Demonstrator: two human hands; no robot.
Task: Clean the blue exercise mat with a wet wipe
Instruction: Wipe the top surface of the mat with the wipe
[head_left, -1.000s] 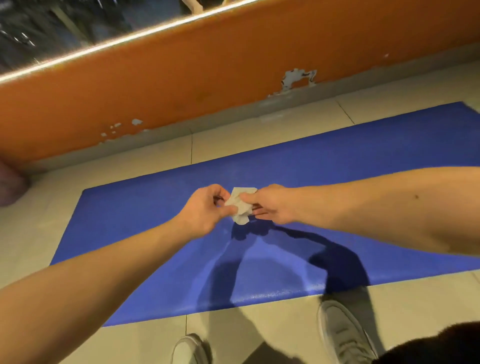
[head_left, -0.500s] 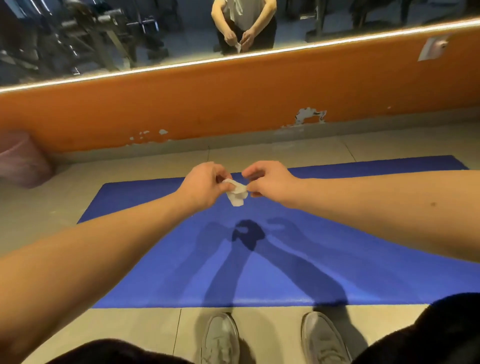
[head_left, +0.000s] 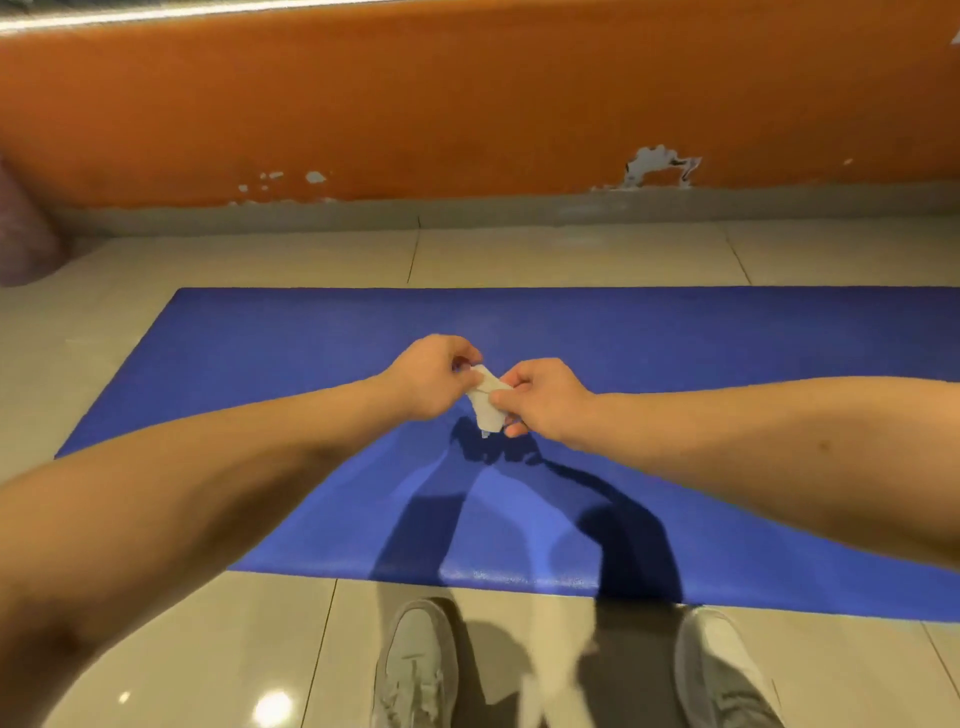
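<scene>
Solid blue mat (head_left: 675, 364), a white wipe (head_left: 485, 402), pale beige floor tiles (head_left: 156, 649), orange wall (head_left: 467, 104) chipped grey-white in patches, light grey shoes (head_left: 415, 665).

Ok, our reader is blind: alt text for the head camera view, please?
A left hand and a right hand pinch a small white wipe between them, held above a blue mat on a tiled floor. Two pale shoes stand at the mat's near edge; an orange wall with chipped paint runs behind.
</scene>
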